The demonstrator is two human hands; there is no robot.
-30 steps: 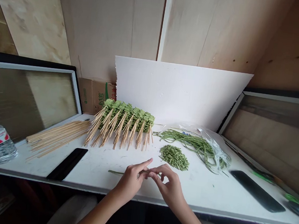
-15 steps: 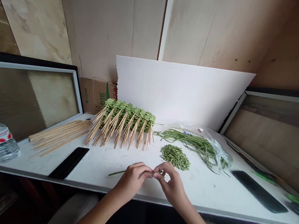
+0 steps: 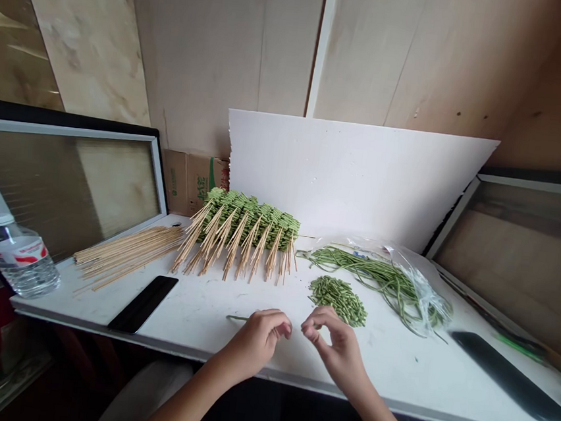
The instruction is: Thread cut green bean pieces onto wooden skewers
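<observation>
My left hand [image 3: 262, 342] is closed round a long green bean [image 3: 237, 317], whose thin end sticks out to the left over the table. Just to the right, and a small gap away, my right hand [image 3: 334, 343] has thumb and forefinger pinched together. Whatever may be between those fingertips is too small to make out. Beyond the right hand lies a heap of short cut bean pieces [image 3: 337, 299]. Farther back, skewered bean pieces [image 3: 254, 218] are stacked, with their bare stick ends pointing towards me.
Loose bamboo skewers [image 3: 127, 255] and a black phone [image 3: 143, 304] lie left, near a water bottle [image 3: 22, 258]. Uncut long beans [image 3: 374, 272] spill from a clear plastic bag [image 3: 425, 297] at right. A dark flat object [image 3: 510, 377] lies by the right edge. A white board [image 3: 357, 178] stands behind.
My hands, whose fingertips were together on the bean, have come apart. Less of the bean shows left of my left hand. The whole view has shifted, with the scene sliding right.
</observation>
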